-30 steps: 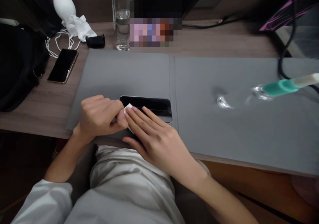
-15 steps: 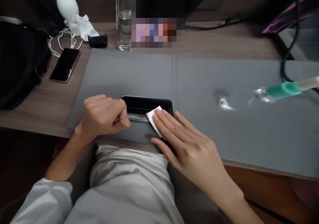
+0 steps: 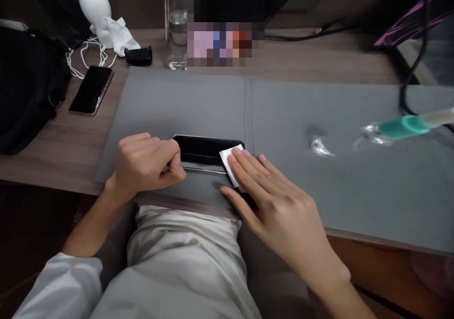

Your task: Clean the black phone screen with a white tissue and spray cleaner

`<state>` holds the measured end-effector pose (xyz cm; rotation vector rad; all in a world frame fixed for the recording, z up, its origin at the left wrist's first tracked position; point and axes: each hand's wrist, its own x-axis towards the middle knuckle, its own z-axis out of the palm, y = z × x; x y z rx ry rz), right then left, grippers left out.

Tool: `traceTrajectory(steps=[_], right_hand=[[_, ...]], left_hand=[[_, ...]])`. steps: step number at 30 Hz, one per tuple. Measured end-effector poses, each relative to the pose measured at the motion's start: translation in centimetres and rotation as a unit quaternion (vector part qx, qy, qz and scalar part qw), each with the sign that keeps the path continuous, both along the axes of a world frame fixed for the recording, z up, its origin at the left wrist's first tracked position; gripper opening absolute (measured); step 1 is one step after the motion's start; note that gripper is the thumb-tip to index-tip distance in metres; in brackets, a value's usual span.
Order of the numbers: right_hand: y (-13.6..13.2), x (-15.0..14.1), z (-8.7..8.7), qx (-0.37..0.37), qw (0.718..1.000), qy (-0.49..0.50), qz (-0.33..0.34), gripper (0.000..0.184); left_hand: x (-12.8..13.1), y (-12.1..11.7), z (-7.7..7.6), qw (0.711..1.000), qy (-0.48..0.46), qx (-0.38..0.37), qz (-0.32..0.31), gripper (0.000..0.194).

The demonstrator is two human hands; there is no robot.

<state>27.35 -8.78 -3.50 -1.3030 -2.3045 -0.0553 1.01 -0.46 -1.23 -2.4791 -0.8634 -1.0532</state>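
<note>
A phone with a dark, glossy screen lies lengthwise on the grey desk mat, close to its front edge. My left hand is closed at the phone's left end and covers that end. On the right part of the screen lies a folded white wipe, pinned under the fingertips of my right hand. The right fingers are stretched out over the wipe, and the thumb sits apart toward me. Something dark shows beneath the right palm; I cannot make out what it is.
Right of my hands are a teal and clear tube-like thing and a small shiny clear piece. Behind left lie another phone, a black clip-like object and white cables. A glass bottle stands at the back.
My right hand has slid the white wipe a little to the right along the screen. The left hand stays closed at the phone's left end.
</note>
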Motion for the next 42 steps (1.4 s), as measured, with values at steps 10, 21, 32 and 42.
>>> traceTrajectory(steps=[10, 21, 32, 42], right_hand=[[1.9, -1.0, -0.4, -0.003, 1.000, 0.010, -0.022, 0.059], [2.7, -4.1, -0.5, -0.020, 0.999, 0.025, -0.024, 0.072], [3.9, -8.6, -0.1, -0.060, 0.996, 0.052, 0.029, 0.062], [4.2, -9.5, 0.3, -0.091, 0.991, 0.060, 0.073, 0.057]], left_hand=[[0.0, 0.0, 0.0, 1.000, -0.005, -0.002, 0.021, 0.022], [-0.1, -0.1, 0.0, 0.999, -0.001, -0.004, 0.046, 0.026], [-0.1, -0.1, 0.0, 0.999, -0.012, 0.005, 0.039, 0.029], [-0.2, -0.1, -0.1, 0.998, -0.024, 0.006, 0.057, 0.029]])
